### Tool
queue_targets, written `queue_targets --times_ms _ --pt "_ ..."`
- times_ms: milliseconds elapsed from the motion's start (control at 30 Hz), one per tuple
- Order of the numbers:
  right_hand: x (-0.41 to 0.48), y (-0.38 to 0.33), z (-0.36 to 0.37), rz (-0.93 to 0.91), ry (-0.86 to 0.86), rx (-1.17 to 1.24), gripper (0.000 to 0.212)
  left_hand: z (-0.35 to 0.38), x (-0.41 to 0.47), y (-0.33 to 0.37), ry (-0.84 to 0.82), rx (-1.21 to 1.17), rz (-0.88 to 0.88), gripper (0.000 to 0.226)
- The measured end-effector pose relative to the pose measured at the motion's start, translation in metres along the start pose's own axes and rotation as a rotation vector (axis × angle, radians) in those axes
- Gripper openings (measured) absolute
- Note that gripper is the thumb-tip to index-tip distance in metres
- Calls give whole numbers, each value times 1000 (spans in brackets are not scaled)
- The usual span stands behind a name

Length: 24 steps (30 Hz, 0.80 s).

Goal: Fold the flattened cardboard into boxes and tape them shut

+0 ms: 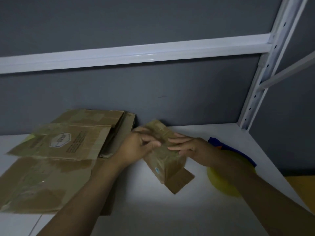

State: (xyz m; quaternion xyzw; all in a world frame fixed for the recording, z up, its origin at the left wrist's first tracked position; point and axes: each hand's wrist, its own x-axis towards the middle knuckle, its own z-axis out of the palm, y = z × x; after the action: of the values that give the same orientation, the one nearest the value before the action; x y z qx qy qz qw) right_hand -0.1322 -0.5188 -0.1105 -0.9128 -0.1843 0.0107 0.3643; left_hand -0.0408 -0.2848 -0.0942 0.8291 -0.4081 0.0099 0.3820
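Grey wall panelling (153, 92) and a white slotted rack upright (259, 82) enclose a white shelf surface (153, 210), dimly lit, on which the work is done.

1. Item under task: a small cardboard box (164, 160) lies near the middle of the surface, close to the wall, set at an angle with one end towards the person. It is partly formed. An open flap (181, 182) at the near end lies flat on the surface and is not taped. Old tape patches and a small round sticker (156, 169) show on its faces.

2. Hands: the left hand (141, 147) has its fingers curled against the upper left side of the box, in my judgement gripping it so the body cannot slide or spring flat. The right hand (185, 147) lies with fingers nearly straight across the top face, pressing down and grasping nothing. Motion blur prevents a finer reading.

3. Stock: a stack of flattened cardboard (56, 150) sits just left of the box, within reach of the left arm and presumably awaiting its turn. The top sheet carries a printed logo (59, 140).

4. Tooling: a yellow-and-blue object (219, 181), possibly a tape dispenser, lies under the right forearm and is largely hidden.

5. Assessment: folding is in hand; closing the near flap and taping are outstanding.
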Motion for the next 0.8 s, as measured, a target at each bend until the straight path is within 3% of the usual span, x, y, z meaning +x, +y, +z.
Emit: queue_targets --times_ms 67,100,167,267,333,400,467,500,567,667,800 --pt "-3 -6 -6 15 -33 -33 37 -2 14 -8 45 244 -40 63" --pt "-5 -10 -6 58 -7 -56 42 -2 18 -11 38 270 -142 68" --pt "-10 -23 1 129 70 -215 61 3 23 -17 20 168 -321 64" --pt "-12 -40 14 124 130 -530 86 10 20 -18 66 120 -368 57" --pt "-12 -40 16 113 175 -603 81 10 11 -14 102 183 -384 60" --pt "-9 -31 12 75 310 -634 60 9 1 -12 154 225 -405 65" --pt "-3 -15 4 61 414 -599 33 8 -12 -5 178 231 -384 69" --pt "2 -5 -1 81 406 -583 30 9 -19 -1 161 247 -343 72" --pt "12 12 -9 129 316 -537 48 11 -29 7 119 369 -189 80" --pt "17 16 -22 177 287 -543 47 20 -27 14 81 456 -17 77" --pt "-21 13 -32 361 374 -499 58 43 -14 29 67 324 -97 74"
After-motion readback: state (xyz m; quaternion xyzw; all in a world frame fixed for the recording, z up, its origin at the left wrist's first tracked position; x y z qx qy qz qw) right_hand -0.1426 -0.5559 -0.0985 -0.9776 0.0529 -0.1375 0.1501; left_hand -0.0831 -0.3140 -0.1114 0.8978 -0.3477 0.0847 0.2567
